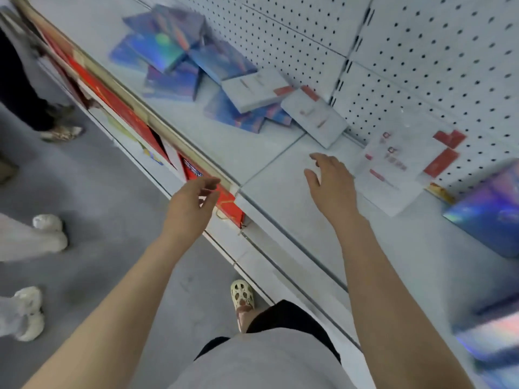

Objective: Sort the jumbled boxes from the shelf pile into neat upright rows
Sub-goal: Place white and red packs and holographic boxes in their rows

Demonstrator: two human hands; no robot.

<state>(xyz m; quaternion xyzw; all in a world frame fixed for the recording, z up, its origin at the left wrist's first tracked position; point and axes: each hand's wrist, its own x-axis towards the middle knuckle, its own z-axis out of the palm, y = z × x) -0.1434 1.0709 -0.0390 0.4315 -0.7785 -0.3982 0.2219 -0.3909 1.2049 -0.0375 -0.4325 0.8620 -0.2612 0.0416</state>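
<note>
Head view shows us the pale shelf (280, 197) first, the largest thing here, running from ten o'clock to four o'clock, with a white pegboard back panel (421, 51) behind it. Below its front edge, toward nine o'clock, a lower shelf holds red boxes (126, 119), and past that lies grey floor (112, 220) where other people's shoes stand.

The jumbled pile (202, 71) sits at eleven to twelve o'clock: blue holographic boxes lying flat and overlapping, with two white boxes leaning off its near end. The nearer white box (314, 119) rests tilted by the back panel. At three o'clock some white boxes with red corners (398, 164) look to stand against the panel, though blur hides how squarely, and a blue box (488, 209) lies beyond them.

Our right hand (331, 183) hovers over bare shelf at the centre, fingers loosely spread, holding nothing, near the white box but apart from it. Our left hand (191, 203) hangs off the shelf front, fingers relaxed and parted, also empty.

We judge the step to be reaching for the next box. To do it well, we should take the topmost leaning white box by its edges, lift it clear so the blue ones beneath do not slide, and stand it beside its like at three o'clock.
</note>
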